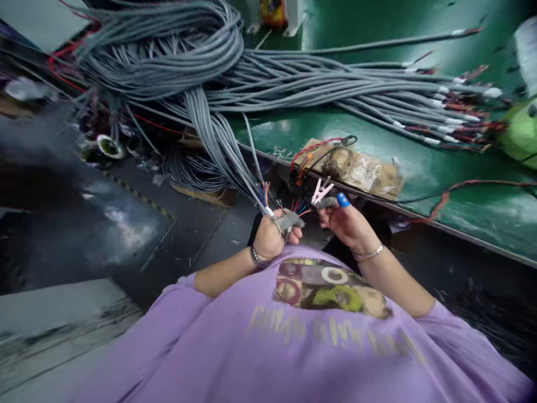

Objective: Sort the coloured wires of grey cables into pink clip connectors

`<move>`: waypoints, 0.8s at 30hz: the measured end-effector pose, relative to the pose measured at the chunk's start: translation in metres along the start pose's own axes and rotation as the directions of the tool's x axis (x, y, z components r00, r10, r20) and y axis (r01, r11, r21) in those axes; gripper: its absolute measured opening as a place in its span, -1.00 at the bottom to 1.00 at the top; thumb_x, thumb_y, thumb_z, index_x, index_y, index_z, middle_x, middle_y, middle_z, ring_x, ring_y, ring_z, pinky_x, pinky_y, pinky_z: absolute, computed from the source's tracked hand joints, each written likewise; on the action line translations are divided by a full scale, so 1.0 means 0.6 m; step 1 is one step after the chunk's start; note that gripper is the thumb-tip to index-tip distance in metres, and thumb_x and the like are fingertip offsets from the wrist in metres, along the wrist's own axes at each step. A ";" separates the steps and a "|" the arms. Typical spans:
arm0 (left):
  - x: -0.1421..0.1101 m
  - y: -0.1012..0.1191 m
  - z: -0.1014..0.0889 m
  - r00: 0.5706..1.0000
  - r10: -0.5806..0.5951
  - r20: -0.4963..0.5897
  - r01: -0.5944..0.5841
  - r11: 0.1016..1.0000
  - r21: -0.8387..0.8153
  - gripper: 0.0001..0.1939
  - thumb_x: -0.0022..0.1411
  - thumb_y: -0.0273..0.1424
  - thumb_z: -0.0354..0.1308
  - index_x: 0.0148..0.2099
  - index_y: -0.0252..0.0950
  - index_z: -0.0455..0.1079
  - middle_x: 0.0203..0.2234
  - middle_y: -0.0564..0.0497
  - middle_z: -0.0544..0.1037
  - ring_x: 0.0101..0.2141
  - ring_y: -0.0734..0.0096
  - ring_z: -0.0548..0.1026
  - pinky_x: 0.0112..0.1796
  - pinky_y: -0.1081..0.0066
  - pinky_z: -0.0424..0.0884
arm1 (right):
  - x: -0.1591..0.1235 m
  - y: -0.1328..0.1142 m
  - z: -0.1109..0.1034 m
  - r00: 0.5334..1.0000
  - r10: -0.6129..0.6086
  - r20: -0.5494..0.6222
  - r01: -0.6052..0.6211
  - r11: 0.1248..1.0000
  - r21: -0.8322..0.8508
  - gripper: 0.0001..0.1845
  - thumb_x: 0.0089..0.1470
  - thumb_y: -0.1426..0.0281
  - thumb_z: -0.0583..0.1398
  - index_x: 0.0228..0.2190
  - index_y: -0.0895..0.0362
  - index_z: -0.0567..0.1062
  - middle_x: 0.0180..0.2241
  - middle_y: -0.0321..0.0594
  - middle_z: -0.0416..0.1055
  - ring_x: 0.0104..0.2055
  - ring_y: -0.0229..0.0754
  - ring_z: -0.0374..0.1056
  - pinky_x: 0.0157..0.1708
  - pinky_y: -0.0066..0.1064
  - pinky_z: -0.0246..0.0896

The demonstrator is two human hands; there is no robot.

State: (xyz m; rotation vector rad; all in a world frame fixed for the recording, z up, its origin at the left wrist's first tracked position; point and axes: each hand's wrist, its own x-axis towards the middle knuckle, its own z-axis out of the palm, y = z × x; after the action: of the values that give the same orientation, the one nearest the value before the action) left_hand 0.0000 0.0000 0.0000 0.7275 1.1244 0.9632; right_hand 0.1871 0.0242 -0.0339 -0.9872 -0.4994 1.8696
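left hand [272, 235] closed round grey cables [237, 159] below the wooden block [356, 170], right hand [346, 226] half-curled beside it, its hold unclear

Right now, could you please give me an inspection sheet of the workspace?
Surface: green tabletop, glossy, with scuffs near its edge.
Job's things: coloured wire ends fan out between the hands.
Clutter: a worn block at the table edge; pink clip by the right fingertips.
Grippers: left hand closed by the wire ends; right hand raised, blue cover on thumb, its grip unclear.
Cables: grey cables looped and spread, some hanging over the edge.
Surroundings: dark floor with a striped line, partly blurred.
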 end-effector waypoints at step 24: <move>0.018 0.009 0.023 0.962 -0.152 0.226 0.155 0.988 0.005 -0.63 -0.07 -0.14 0.32 -0.49 -0.38 0.40 -0.74 0.01 0.44 -0.79 0.55 0.30 -0.72 0.53 0.12 | 0.046 0.002 0.072 0.998 -0.034 -0.053 0.050 0.942 0.332 -0.51 -0.12 -0.04 0.37 -0.48 0.13 0.49 -0.56 -0.32 0.47 -0.59 -0.35 0.26 -0.56 -0.51 0.26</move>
State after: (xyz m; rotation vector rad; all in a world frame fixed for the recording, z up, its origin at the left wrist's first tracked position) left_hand 0.0132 0.0118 0.0047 0.7093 0.9590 0.7366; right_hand 0.1450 0.0508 -0.0208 -0.7839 -0.1644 1.8127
